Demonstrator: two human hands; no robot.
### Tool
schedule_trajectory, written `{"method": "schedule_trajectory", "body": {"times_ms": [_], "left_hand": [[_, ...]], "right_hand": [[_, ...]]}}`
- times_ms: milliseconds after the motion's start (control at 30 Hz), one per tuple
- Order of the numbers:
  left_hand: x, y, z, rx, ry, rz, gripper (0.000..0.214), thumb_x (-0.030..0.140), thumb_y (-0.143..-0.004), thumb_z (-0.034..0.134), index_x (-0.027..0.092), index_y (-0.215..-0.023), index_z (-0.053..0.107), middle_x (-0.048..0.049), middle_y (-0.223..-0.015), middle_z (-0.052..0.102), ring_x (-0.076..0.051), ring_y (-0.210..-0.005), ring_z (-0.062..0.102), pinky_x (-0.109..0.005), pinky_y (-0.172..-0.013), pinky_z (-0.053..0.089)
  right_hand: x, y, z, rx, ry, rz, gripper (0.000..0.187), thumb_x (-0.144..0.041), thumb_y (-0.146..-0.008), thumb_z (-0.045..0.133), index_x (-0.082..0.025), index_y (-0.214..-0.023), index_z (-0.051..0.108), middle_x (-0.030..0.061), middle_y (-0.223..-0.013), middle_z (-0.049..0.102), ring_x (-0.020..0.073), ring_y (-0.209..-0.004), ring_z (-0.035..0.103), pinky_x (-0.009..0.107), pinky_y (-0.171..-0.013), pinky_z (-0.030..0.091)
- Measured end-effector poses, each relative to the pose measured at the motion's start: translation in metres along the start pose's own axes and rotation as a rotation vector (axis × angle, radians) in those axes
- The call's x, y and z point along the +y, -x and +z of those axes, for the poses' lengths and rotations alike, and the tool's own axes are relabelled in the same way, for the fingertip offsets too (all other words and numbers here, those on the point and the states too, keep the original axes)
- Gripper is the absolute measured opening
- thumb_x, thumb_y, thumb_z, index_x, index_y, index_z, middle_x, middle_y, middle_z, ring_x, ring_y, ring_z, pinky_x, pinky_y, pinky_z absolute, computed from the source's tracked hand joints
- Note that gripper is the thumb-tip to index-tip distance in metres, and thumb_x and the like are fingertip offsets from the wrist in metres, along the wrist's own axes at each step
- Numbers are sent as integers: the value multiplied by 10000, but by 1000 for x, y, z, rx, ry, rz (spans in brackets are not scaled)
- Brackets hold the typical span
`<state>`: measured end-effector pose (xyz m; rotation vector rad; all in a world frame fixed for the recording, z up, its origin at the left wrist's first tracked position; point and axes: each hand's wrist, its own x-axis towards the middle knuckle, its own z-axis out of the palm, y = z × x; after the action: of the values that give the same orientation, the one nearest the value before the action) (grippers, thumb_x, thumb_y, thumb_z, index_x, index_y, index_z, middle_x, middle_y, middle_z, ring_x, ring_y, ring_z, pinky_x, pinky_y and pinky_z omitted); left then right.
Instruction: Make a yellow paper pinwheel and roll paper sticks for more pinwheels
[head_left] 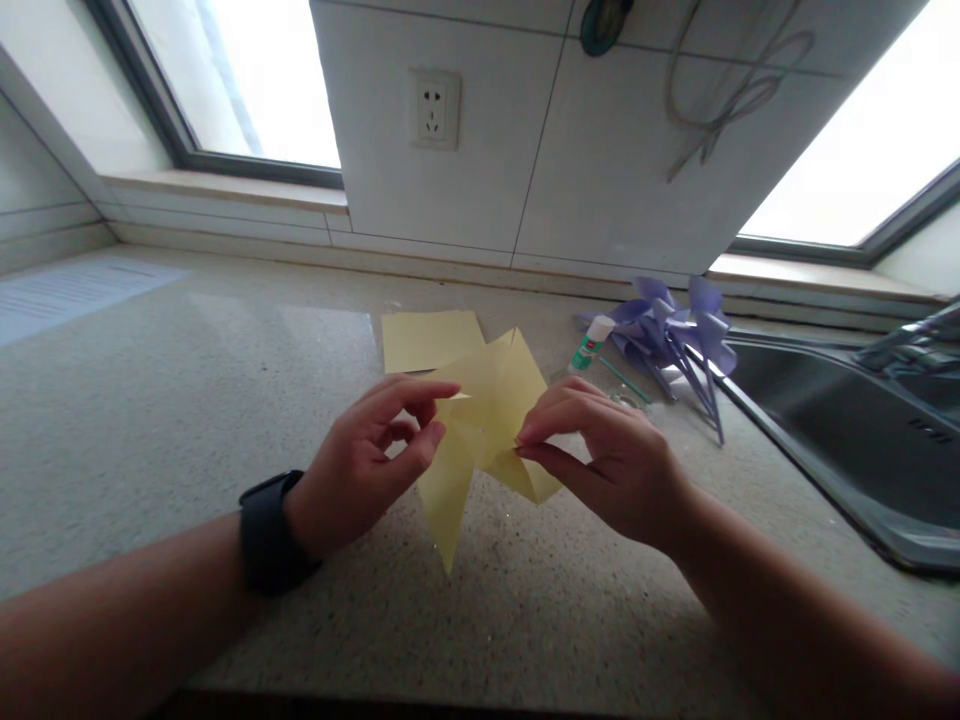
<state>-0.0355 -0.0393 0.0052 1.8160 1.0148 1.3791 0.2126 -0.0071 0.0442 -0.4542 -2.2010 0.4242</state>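
Note:
A yellow paper pinwheel sheet, cut into pointed flaps, lies on the speckled counter between my hands. My right hand pinches a corner of one flap between thumb and forefinger at the sheet's right side. My left hand, with a dark watch on its wrist, hovers at the left edge of the sheet. Its forefinger is stretched out, its thumb stands apart, and the other fingers are curled; nothing shows between them. One long flap points toward me below the left hand. Behind the sheet lies a flat stack of yellow paper.
A glue stick and a thin green stick lie behind my right hand. Several purple pinwheels rest beside the metal sink at right. A printed sheet lies far left. A socket is on the tiled wall.

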Motion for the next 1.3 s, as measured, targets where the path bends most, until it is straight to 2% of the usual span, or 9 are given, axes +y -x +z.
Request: {"method": "schedule_trajectory", "body": {"times_ms": [167, 333, 467, 633, 767, 867, 1033, 1133, 1300], "left_hand": [[4, -5, -3, -95, 83, -71, 303, 224, -949, 579, 243, -1244, 649, -67, -1129, 639, -167, -960, 613, -294, -787, 537], [10, -8, -3, -222, 161, -142, 235, 312, -963, 567, 201, -1137, 680, -66, -1037, 660, -177, -929, 607, -311, -798, 520], [7, -8, -2, -269, 161, -141, 187, 277, -946, 618, 204, -1113, 657, -34, -958, 611, -146, -842, 591, -279, -753, 513], [3, -7, -1, -306, 59, -23, 118, 234, -944, 633, 218, -1055, 672, -58, -1127, 566, -156, -981, 592, -252, -776, 522], [4, -7, -3, -386, 69, -45, 224, 250, -973, 589, 246, -1189, 649, -81, -1267, 542, -165, -998, 599, -273, -792, 539], [5, -9, -4, -425, 78, -51, 245, 271, -984, 572, 231, -1215, 644, -86, -1198, 584, -170, -963, 608, -281, -784, 531], [5, -11, -4, -484, 9, -32, 157, 284, -957, 620, 203, -1058, 709, -59, -990, 647, -156, -848, 608, -280, -766, 508], [5, -11, -4, -468, 23, -70, 99, 272, -923, 656, 183, -935, 698, -37, -888, 652, -139, -753, 578, -263, -682, 483], [3, -7, 0, -314, 78, -212, 119, 300, -904, 670, 183, -882, 665, 2, -764, 617, -111, -643, 503, -237, -578, 411]], "right_hand": [[1, -2, -3, -40, 23, -11, 161, -103, -904, 673, -224, -1010, 660, 17, -882, 696, 165, -849, 628, 330, -747, 530], [1, -4, -12, -86, 25, -61, 196, -74, -888, 677, -215, -1023, 664, 21, -890, 696, 169, -861, 634, 338, -767, 528], [-2, -4, -18, -114, 47, -57, 189, -72, -886, 679, -216, -1008, 668, 13, -887, 695, 166, -868, 637, 334, -778, 522], [-2, -4, -20, -137, 42, -60, 184, -76, -883, 688, -214, -1003, 676, 14, -882, 698, 167, -872, 641, 336, -793, 523], [-1, -4, -20, -170, 35, -81, 172, -58, -885, 684, -191, -992, 666, 16, -885, 686, 152, -875, 625, 324, -800, 518], [0, -4, -22, -195, 31, -81, 172, -50, -890, 676, -188, -993, 660, 16, -887, 679, 147, -879, 616, 319, -799, 518], [0, -3, -24, -214, 27, -62, 181, -68, -893, 678, -208, -1006, 662, 14, -898, 686, 157, -890, 627, 333, -804, 528], [1, -3, -25, -205, 29, -59, 198, -67, -886, 684, -214, -1018, 671, 15, -896, 689, 164, -884, 634, 339, -793, 535], [-4, -5, -25, -171, 14, -69, 211, -70, -879, 684, -231, -1016, 686, 14, -873, 701, 174, -847, 649, 352, -751, 550]]}}
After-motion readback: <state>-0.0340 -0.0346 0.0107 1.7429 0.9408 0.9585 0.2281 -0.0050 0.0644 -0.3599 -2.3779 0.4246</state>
